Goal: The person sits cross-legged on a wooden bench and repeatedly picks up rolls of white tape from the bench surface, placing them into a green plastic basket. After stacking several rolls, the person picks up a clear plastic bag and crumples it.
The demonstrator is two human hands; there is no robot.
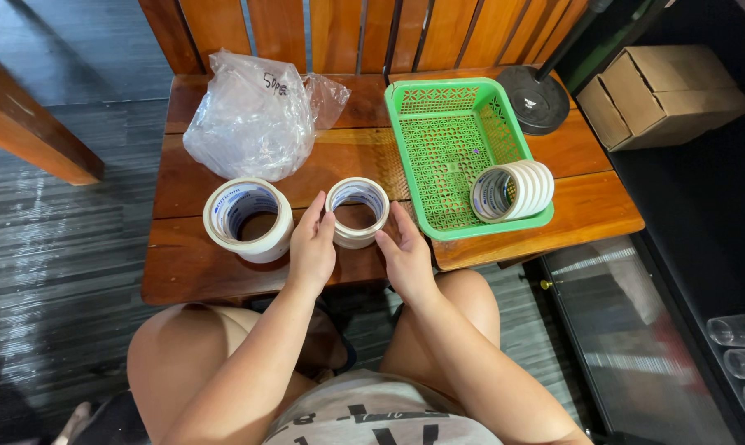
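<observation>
Both the left hand [313, 247] and right hand [404, 254] clasped a small roll of tape [357, 212] on the table [183, 264], with a wider roll [249, 219] left of the grip, and several rolls [512, 191] already in the green basket [450, 99] to its right.

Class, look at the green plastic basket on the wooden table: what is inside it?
Inside the green basket a row of white tape rolls stands on edge against its near right corner. The rest shows bare lattice floor. The floor beneath the rolls is covered.
</observation>
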